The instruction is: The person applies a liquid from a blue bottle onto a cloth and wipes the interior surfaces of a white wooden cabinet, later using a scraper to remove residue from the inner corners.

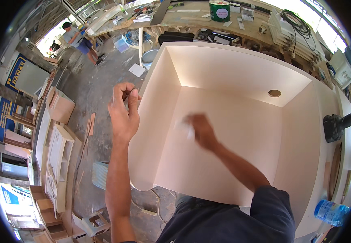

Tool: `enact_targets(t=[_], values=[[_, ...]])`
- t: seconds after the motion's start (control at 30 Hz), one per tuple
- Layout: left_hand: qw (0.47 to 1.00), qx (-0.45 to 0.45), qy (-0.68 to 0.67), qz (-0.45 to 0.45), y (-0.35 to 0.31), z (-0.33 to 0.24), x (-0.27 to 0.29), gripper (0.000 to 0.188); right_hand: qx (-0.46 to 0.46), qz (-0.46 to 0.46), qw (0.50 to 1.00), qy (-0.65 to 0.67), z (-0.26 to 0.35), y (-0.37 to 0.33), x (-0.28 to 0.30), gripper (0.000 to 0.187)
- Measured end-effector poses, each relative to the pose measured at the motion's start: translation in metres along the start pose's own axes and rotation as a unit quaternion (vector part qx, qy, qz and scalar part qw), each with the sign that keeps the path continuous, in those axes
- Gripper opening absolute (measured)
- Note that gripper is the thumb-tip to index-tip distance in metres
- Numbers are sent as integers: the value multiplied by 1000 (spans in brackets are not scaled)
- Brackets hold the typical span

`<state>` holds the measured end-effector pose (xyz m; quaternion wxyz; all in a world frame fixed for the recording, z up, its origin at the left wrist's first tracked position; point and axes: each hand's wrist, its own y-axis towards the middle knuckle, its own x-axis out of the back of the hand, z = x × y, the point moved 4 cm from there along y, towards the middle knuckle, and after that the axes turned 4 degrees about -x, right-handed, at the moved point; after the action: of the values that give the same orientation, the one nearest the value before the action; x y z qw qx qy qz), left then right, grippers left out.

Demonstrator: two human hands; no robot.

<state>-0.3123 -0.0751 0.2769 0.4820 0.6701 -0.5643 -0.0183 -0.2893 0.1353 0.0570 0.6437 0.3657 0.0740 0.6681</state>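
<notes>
A large open cabinet carcass (228, 150) with pale, smooth inner faces lies in front of me, a round hole (274, 93) cut through its far wall. My left hand (124, 111) is raised by its left panel (155, 117), fingers curled toward the thumb in a pinch. Whatever sits between those fingertips, if anything, is too small to make out. Over the cabinet's inside, my right hand (201, 130) is smeared by motion. Its fingers are closed on a small white piece (190, 133), whose kind the blur hides.
On the right side rest a black power tool (334, 128) and a blue plastic bottle (332, 212). Behind the cabinet runs a long workbench (179, 18) with a green can (219, 11). Another person (78, 40) stands far left. A blue-green basket (100, 175) sits beside my left forearm.
</notes>
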Motion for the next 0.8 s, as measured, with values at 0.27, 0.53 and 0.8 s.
enact_targets(t=[0.27, 0.53, 0.8], values=[[999, 37, -15, -9, 0, 3, 4, 10, -34, -25, 989, -144, -103, 116, -61, 36], [999, 32, -21, -33, -8, 13, 9, 9, 91, 566, 789, 219, 103, -108, -120, 26], [999, 20, -27, -27, -4, 11, -2, 11, -153, -262, 910, -282, -75, -23, 107, 21]])
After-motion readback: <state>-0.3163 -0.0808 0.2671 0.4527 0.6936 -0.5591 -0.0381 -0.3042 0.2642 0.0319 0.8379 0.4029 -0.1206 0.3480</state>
